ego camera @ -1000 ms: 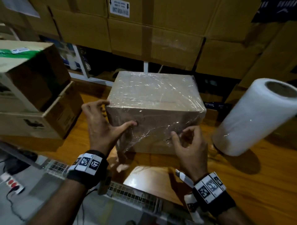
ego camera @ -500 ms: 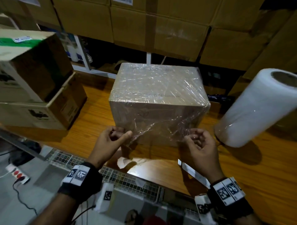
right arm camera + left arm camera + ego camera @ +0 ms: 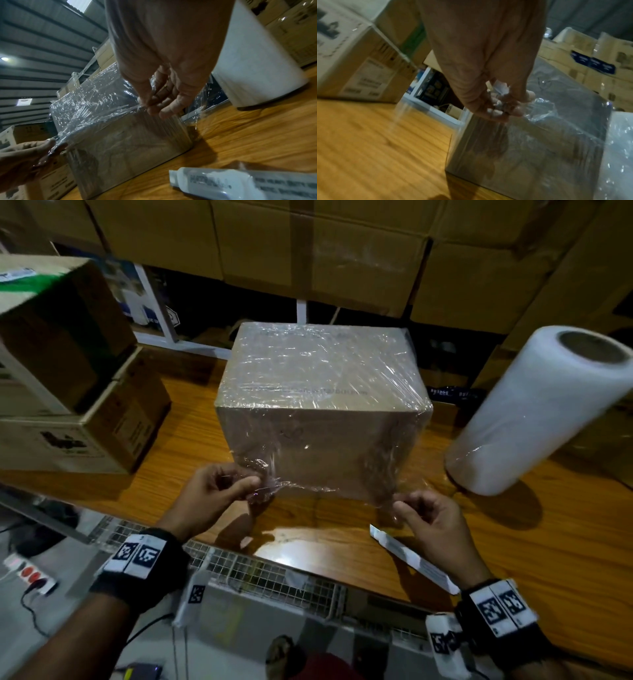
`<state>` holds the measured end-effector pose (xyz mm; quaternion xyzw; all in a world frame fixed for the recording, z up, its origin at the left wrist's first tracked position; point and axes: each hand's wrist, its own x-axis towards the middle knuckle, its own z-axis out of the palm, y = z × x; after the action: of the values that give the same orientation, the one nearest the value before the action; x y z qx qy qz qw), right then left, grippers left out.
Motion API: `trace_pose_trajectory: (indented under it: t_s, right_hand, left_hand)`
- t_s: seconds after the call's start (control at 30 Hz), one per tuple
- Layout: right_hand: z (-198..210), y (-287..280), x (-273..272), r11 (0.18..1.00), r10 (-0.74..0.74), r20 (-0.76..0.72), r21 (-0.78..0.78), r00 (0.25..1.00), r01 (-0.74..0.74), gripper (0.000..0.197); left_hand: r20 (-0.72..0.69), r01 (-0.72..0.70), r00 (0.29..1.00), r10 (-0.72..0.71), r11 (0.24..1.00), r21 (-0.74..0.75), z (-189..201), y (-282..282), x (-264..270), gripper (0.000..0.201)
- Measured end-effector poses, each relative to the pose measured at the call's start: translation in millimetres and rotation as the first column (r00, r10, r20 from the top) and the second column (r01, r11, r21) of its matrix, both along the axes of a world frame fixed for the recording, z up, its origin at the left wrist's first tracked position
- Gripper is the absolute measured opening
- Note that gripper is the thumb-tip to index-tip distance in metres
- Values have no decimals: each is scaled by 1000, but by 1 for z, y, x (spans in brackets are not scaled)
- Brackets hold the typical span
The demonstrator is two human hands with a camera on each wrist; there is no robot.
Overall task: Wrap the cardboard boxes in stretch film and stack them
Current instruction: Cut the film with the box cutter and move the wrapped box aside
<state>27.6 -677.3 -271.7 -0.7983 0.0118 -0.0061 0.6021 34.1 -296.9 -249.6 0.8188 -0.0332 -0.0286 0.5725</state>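
No legible text, seemingly, anywhere.

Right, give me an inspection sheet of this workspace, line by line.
Surface: wooden table, glossy.
Job's things: wrapped box at centre; loose film edge stretched along its near side; film roll to the right.
Clutter: two stacked cartons at left; white packet near the right wrist.
Hands: left hand and right hand each pinch the film edge.
Cables: power strip with a black lead, lower left.
Surroundings: large cartons behind.
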Motion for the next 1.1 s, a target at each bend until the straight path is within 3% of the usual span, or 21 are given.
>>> trace_pose_trajectory:
  t_s: [0.1,0.23,0.43,0.57,0.67,0.77,0.87,0.97,1.1]
  right_hand:
    - [0,1,6,995,-33,-5,-89,999,33,8]
    - [-3,7,22,972,-69,8,-225,998,69,4]
    - [-7,16,38,947,-155,114,-266,981,181,26]
    - [-13,25,42,938,-200,157,-254,967,235,35]
    - [-16,28,41,893,-222,216,-346,951,287,42]
    - [-17,24,42,851,-217,245,-427,945,306,62]
    - [-16,26,45,920,-99,92,-370,991,127,70]
    - [-7,29,45,946,-81,38,-313,996,89,62]
    - [28,27,37,975,-65,151,-201,986,95,41]
  left_hand:
    - [20,16,1000,-16,999,28,-1,5,1,4]
    - [0,19,1000,-19,999,46,-4,9,3,7]
    - [22,-247,969,246,965,91,-20,-3,22,45]
    - [144,-399,916,373,882,253,-26,-9,20,45]
    - [141,-487,873,466,833,263,-31,-9,20,50]
    - [-2,-393,916,401,899,191,-32,-6,23,69]
    - [-19,-285,957,288,953,103,-29,-8,24,49]
    - [19,-289,957,289,950,119,-21,-11,19,40]
    - [177,-308,944,279,936,171,14,-7,5,43]
